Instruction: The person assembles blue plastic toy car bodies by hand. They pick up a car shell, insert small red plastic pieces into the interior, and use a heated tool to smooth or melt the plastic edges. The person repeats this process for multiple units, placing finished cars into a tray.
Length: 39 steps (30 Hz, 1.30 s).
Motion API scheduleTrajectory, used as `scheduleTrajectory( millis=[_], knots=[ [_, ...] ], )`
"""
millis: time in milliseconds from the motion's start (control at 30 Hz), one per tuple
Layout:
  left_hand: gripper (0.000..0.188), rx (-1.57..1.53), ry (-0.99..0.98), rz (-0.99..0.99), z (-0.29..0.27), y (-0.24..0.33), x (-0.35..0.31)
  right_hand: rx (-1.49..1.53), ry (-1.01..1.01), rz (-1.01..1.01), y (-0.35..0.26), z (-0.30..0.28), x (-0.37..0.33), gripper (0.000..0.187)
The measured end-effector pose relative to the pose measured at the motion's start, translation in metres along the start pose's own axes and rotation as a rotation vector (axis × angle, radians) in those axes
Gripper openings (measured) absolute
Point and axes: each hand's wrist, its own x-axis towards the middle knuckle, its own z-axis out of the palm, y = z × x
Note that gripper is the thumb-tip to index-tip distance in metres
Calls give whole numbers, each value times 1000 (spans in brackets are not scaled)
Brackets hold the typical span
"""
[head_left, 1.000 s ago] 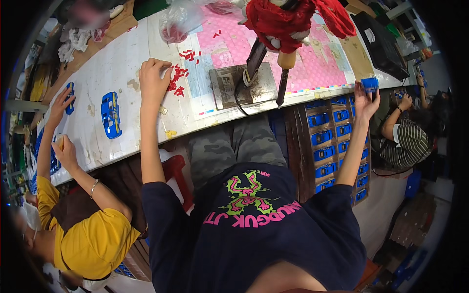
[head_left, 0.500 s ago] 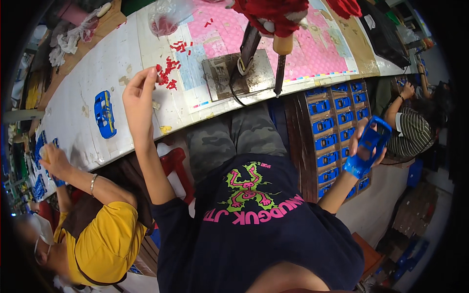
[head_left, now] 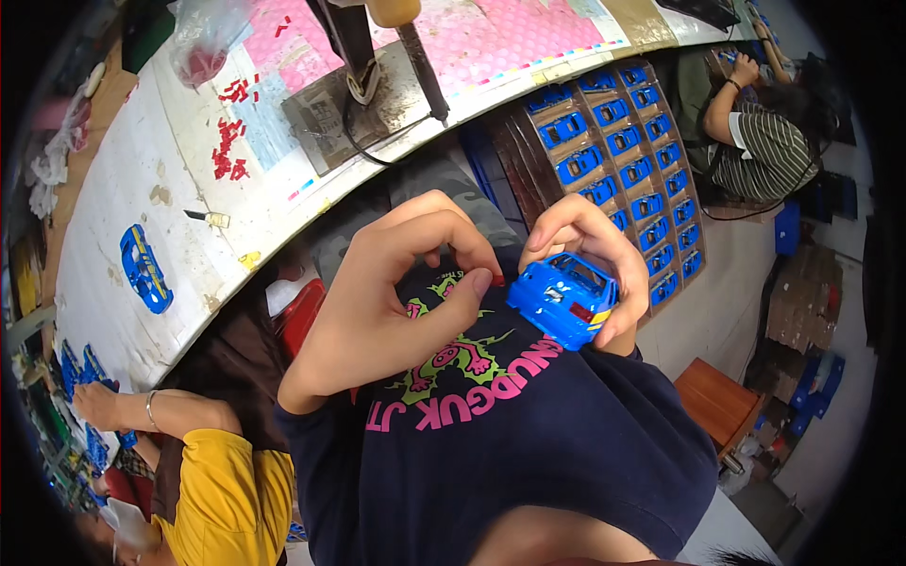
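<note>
In front of my chest, my right hand [head_left: 613,255] is wrapped round a blue toy car body [head_left: 552,307] with a yellow stripe. One end of the body faces me, and a red tail-light piece [head_left: 580,312] sits at its right corner. Just left of it, my left hand [head_left: 392,292] pinches a tiny red plastic piece [head_left: 498,280] between thumb and forefinger, close to the body but apart from it. More small red pieces [head_left: 226,151] lie scattered on the white-covered table. Another blue car body [head_left: 144,269] rests at the table's left.
A soldering iron [head_left: 425,75] hangs over a metal base plate [head_left: 326,123]. A small knife [head_left: 208,218] lies near the table edge. Blue car bodies fill a divided tray [head_left: 628,141] at right. Co-workers sit left, in a yellow shirt [head_left: 231,491], and right, in a striped shirt [head_left: 764,156].
My left hand has come from the red pieces to my chest, pinching one. My right hand has brought the car body inward from the right and turned it. The view has shifted.
</note>
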Motion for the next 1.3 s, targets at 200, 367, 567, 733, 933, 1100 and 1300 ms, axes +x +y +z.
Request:
scheduleTrajectory(
  millis=[200, 367, 567, 733, 933, 1100, 1300],
  knots=[
    [5, 6, -7, -57, 1, 12, 2, -139, 14, 34, -5, 7, 6, 81],
    [9, 77, -27, -31, -6, 13, 1, -228, 11, 73, -11, 9, 7, 79],
    [12, 188, -57, 10, -9, 15, 4, -375, -41, 37, -14, 6, 10, 77],
    [13, 268, -68, 53, -12, 19, 5, -444, -68, 40, -19, 5, 12, 75],
    [15, 255, -129, 43, -17, 16, 9, -433, -73, 31, -19, 6, 14, 74],
    [15, 129, -185, -85, -19, 19, 11, -423, -125, -16, -19, 5, 18, 74],
    [14, 27, -264, -56, -21, 12, 16, -410, -223, -23, -19, 0, 24, 77]
  ],
)
